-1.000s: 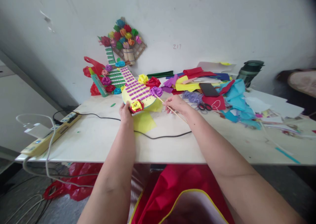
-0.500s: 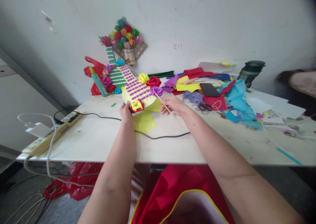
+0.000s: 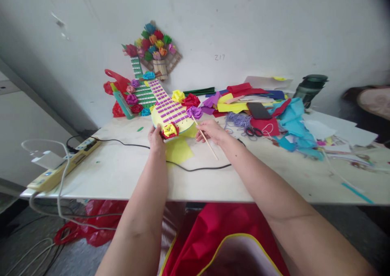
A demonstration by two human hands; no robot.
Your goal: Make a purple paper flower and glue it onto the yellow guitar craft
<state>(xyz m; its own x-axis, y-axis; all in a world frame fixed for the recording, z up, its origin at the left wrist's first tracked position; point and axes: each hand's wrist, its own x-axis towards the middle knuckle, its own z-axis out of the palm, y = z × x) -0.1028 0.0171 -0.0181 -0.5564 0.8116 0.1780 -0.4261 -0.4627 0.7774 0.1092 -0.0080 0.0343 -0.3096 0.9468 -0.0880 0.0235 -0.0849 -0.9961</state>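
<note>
A yellow guitar-shaped craft piece (image 3: 173, 110) with purple strips is tilted up above the table. My left hand (image 3: 157, 138) grips its lower left edge, beside a yellow and red paper flower (image 3: 170, 130). Yellow, red and purple paper flowers line its right side. Between the closed fingers of my right hand (image 3: 210, 130) is a thin wooden stick (image 3: 210, 147). Its upper end meets or sits just in front of the purple flower (image 3: 194, 112); I cannot tell which. A yellow paper sheet (image 3: 179, 150) lies beneath on the table.
A green guitar craft (image 3: 144, 95), glue bottle (image 3: 122, 101) and flower-basket craft (image 3: 160, 67) stand at the back left. Coloured paper, a phone (image 3: 258, 111), scissors (image 3: 253, 132), purple yarn (image 3: 238, 120) and a dark bottle (image 3: 310, 90) are to the right. A power strip (image 3: 65, 164) and black cable (image 3: 195, 169) cross the table.
The stick's lower end has swung left, so it stands steeper. My right hand has shifted slightly left, and the guitar craft has moved a touch to the right.
</note>
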